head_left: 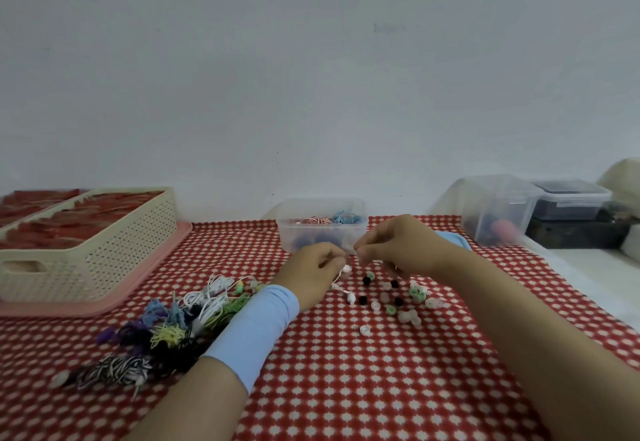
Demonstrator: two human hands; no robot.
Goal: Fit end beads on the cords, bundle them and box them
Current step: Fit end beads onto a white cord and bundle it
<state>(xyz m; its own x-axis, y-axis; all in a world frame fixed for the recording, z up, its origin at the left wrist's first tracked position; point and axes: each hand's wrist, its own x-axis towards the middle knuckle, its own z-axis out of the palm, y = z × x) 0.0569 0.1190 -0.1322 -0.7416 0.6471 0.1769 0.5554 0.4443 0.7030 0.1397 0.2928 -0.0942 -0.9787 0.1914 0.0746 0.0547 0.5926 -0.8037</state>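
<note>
The left hand [313,272] is pinching a white cord [341,289]. The right hand [398,246] is curling at its 2 o'clock, but its grip is unclear. Loose beads [391,298] are lying at 5 o'clock.

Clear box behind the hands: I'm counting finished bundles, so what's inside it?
The clear box holds pink-white cords and blue cords on top, dark shapes below, too blurred to name. The right hand covers its lower right corner.
</note>
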